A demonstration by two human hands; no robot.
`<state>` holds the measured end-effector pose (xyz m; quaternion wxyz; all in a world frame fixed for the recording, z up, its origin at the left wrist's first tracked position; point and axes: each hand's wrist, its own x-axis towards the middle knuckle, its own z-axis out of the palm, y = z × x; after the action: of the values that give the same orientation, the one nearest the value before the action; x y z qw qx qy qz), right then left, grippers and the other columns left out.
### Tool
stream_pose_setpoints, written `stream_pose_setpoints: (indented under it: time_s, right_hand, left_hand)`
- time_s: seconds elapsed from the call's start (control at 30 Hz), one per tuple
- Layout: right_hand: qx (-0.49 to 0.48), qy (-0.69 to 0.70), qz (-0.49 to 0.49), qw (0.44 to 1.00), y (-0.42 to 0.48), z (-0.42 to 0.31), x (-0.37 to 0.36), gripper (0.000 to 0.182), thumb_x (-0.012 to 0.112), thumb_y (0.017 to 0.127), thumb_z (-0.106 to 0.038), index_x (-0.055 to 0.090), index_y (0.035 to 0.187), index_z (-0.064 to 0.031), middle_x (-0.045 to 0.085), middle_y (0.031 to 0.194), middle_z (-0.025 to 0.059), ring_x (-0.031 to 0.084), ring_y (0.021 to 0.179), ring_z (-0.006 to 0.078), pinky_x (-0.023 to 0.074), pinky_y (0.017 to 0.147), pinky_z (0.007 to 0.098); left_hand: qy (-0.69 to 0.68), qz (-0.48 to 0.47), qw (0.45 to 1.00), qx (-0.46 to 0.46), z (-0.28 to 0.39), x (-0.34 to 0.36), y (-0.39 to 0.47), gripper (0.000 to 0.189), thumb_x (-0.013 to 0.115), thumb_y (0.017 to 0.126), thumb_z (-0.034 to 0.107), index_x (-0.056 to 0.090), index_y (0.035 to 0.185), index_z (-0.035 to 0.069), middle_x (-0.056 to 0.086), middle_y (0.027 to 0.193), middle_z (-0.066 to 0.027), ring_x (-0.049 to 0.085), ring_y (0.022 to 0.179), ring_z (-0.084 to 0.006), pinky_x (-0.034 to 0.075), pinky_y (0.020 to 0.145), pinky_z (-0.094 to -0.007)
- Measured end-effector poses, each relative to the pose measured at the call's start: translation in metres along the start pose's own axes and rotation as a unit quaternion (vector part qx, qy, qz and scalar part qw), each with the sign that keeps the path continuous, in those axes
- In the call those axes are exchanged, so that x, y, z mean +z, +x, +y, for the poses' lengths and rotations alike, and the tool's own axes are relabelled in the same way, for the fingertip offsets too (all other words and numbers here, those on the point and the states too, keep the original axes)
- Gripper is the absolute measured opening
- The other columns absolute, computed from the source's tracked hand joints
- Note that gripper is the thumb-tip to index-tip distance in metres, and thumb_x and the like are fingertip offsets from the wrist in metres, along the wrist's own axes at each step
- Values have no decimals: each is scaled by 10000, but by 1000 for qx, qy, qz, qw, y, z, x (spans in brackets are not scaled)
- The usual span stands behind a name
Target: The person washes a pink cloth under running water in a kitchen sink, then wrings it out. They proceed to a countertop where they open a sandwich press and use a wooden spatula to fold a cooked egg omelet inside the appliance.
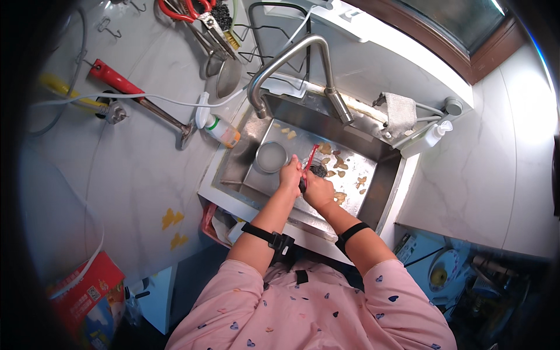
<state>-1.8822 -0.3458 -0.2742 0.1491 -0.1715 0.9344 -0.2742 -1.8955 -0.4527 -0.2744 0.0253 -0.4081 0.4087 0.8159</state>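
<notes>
My left hand (290,176) and my right hand (318,190) meet over the stainless steel sink (302,218), fingers curled. A slim red tool (312,156) sticks up from my right hand's grip; its exact kind is unclear. Between the hands shows a small dark part (302,185), mostly covered by fingers. What my left hand holds is hidden. To its left, a round metal bowl (271,156) rests on the sink floor. Yellow-brown food pieces (339,163) lie scattered to the right, beside the dark drain strainer (320,170). Smaller pale pieces (291,134) lie farther back.
A steel faucet (302,43) arches over the sink's back. A spray bottle (221,131) stands at the left rim, a pump bottle (426,140) at the right. A grey cloth (400,111) hangs near the back right. Red-handled scissors (199,15) and a red-handled tool (140,96) hang at left.
</notes>
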Motion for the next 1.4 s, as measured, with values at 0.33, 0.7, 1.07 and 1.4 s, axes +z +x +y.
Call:
stream_pose_setpoints:
  time_s: [0.33, 0.7, 1.07, 1.4]
  right_hand:
    - [-51, 502, -60, 861, -7, 8, -44, 668, 875, 700, -156, 449, 1198, -29, 580, 1065, 54, 596, 925, 156, 515, 748, 301]
    - [33, 609, -15, 792, -59, -18, -94, 329, 621, 793, 82, 564, 1093, -42, 609, 984, 22, 596, 874, 101, 502, 756, 238]
    - [-65, 533, 10, 844, -114, -54, -107, 562, 807, 761, -60, 477, 1217, -61, 606, 1082, 63, 609, 897, 139, 537, 775, 278]
    - [11, 365, 362, 858, -108, -75, -104, 683, 805, 799, -255, 410, 1324, -67, 552, 1072, 90, 541, 894, 173, 491, 752, 321]
  left_hand:
    - [214, -211, 951, 78, 47, -30, -42, 199, 567, 981, 209, 566, 1107, 55, 625, 997, -30, 585, 897, -93, 478, 810, -246]
    - [362, -236, 890, 147, 70, -46, -66, 350, 492, 1014, 372, 527, 1260, 126, 596, 1056, -16, 526, 994, -98, 385, 895, -253]
    - [27, -437, 897, 59, 83, -31, -120, 687, 424, 779, -114, 412, 1432, 97, 504, 1380, -61, 503, 1244, -231, 399, 1069, -377]
    - [12, -539, 842, 18, 96, -21, -158, 834, 333, 615, -191, 385, 1405, 70, 536, 1316, -113, 572, 1158, -229, 472, 995, -332]
